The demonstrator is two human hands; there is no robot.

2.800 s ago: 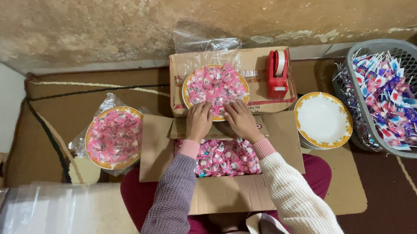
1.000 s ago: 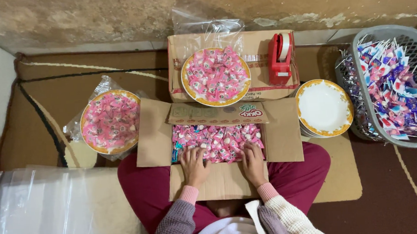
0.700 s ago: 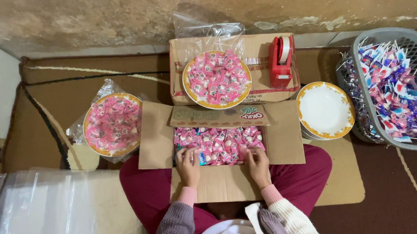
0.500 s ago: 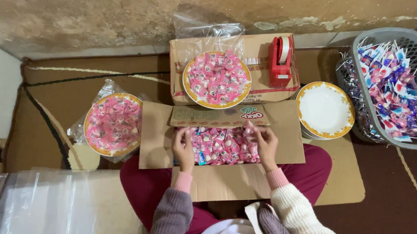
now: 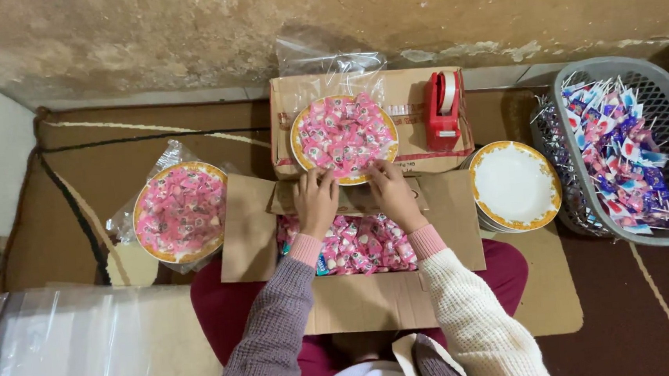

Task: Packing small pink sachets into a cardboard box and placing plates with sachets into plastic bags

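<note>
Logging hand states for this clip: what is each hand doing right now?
Left hand: fingers curled, resting at the near rim of the candy plate; no clear grip.
Right hand: same, at that rim; grip cannot be told.

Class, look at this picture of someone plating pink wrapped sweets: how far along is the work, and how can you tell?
Done: one filled plate sits in a clear bag at the left. In hand: the left hand and right hand rest at the near rim of a heaped plate. Left: a stack of empty plates, and the open box holds more sweets.
</note>
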